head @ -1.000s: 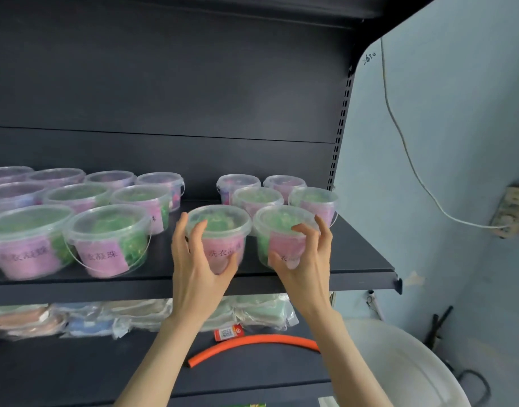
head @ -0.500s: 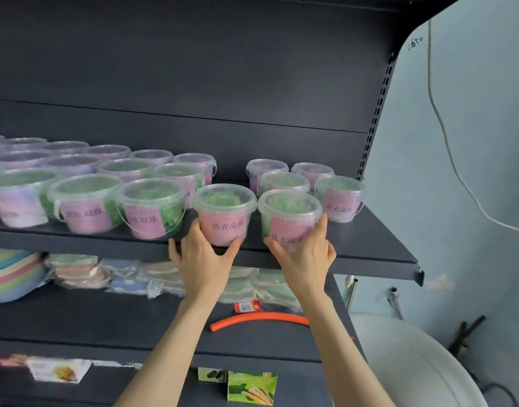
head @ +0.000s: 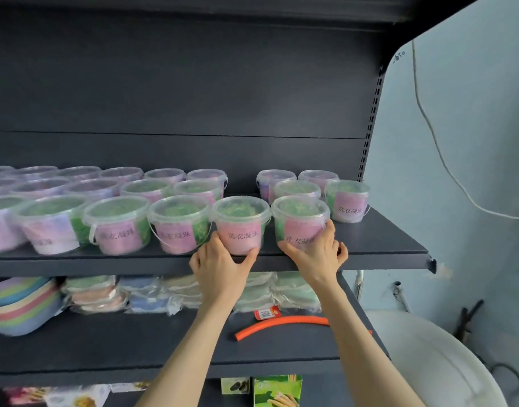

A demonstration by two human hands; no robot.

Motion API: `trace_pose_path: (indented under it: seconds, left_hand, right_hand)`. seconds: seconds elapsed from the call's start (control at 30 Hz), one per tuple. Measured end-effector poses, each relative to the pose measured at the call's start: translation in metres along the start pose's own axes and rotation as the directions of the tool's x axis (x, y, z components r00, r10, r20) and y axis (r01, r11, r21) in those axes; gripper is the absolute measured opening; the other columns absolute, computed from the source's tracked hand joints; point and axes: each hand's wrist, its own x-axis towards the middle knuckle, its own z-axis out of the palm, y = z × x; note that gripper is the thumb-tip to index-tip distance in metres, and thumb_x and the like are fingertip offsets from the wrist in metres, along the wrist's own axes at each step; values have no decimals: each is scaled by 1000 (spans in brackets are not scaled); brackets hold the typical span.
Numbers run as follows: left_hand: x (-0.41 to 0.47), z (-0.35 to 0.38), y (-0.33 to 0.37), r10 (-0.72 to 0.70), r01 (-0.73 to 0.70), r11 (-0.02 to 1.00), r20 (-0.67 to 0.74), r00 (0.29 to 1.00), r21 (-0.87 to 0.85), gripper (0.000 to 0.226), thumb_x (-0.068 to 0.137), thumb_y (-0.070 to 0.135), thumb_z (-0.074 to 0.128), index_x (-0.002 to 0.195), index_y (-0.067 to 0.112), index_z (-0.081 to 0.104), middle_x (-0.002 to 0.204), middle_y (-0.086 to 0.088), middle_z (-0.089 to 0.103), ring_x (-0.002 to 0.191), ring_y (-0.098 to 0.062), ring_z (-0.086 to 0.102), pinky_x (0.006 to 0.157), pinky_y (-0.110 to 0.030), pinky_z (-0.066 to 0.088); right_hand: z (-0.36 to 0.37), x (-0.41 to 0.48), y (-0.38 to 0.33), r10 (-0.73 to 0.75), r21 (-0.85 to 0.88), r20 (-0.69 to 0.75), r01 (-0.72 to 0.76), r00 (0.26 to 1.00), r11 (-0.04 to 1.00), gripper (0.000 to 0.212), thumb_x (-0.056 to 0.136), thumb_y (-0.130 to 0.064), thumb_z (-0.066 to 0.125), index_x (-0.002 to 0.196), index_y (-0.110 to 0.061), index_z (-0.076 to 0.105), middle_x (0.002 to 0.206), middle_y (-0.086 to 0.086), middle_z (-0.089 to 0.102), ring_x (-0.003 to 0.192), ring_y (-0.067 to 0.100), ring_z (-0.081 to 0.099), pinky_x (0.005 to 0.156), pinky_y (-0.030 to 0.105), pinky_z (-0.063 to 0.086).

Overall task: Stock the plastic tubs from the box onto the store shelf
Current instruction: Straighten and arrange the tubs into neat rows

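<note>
Left of the left hand (head: pixel 220 268) fingers (head: pixel 214 242): front row of stocked tubs (head: pixel 178 224) on the top shelf (head: pixel 384 245), nearest one just beside the fingertips. Wrapped round the base of the pink-label tub (head: pixel 241 223): fingers on its left side, thumb on its right, tub sitting at the shelf's front edge. Same grip from the right hand (head: pixel 315 257) on the neighbouring tub (head: pixel 300 220): thumb left, fingers (head: pixel 330 230) curled round the right side, low down. Behind and right of those fingers: rear tubs (head: pixel 347 201). Below both hands: orange hose (head: pixel 281 323) on the lower shelf (head: pixel 134 342).
</note>
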Motion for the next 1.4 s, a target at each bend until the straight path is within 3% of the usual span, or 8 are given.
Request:
trace_pose_path:
  seconds: [0.13,0.33,0.73,0.97,1.13,1.2,1.27,1.4]
  left_hand:
    - [5,4,-5,26,-26,1000,-8,1000,4,71,66,59,71,107,4,53,98,-11,66,98,-31,57,93,-42,31]
    - [9,7,-5,19,-19,1000,-9,1000,-5,67,63,58,73,97,4,54,92,-11,68,93,-30,59,90,-41,33]
    - [4,11,-2,-10,9,999,-44,999,-36,69,61,56,76,100,3,55,93,-12,67,94,-32,59,95,-44,34]
    - [2,8,-2,-3,3,998,2,1000,-63,67,66,52,75,101,-1,54,95,-15,66,96,-35,57,96,-44,34]
    - [-10,-1,-8,42,-37,995,54,998,-97,67,75,39,74,116,-8,52,117,-23,60,117,-36,51,111,-46,21]
    - [-18,-7,-15,109,-100,990,94,990,-98,60,77,29,74,119,-9,54,126,-25,55,125,-37,46,112,-49,22]
    - [-24,-15,-23,179,-170,982,130,975,-80,48,78,22,74,114,-6,59,127,-24,56,125,-38,47,109,-51,29]
    - [-19,-38,-23,283,-266,953,113,953,-142,12,77,10,73,85,2,69,89,-13,71,88,-35,65,75,-44,49]
  right_hand:
    - [2,-2,-1,25,25,-25,-24,999,999,112,56,-57,74,144,-16,18,139,4,42,135,25,26,116,39,3]
    - [6,-6,3,6,95,-107,5,994,995,99,63,-51,77,141,-15,28,139,-3,47,132,12,38,116,36,-4]
    - [5,-6,9,-12,71,-148,23,989,997,94,56,-57,80,129,-12,41,124,-2,52,118,15,47,116,37,10]
    - [6,-10,8,-30,14,-112,32,993,999,100,65,-60,74,139,-8,32,139,3,46,130,16,40,116,33,-3]
    - [-1,-19,8,-43,-27,-46,42,998,999,99,76,-52,69,147,-6,18,146,6,41,139,15,31,117,30,-6]
    - [-7,-27,9,-49,-57,-26,48,998,997,93,81,-46,67,148,-7,16,147,6,40,139,17,30,119,31,2]
    - [-14,-36,11,-57,-73,-15,55,998,996,75,84,-39,66,144,-14,28,142,4,45,129,22,41,113,36,26]
    - [-27,-48,6,-111,-163,-22,106,994,981,33,90,-28,59,119,-13,58,121,2,60,107,27,57,85,33,47]
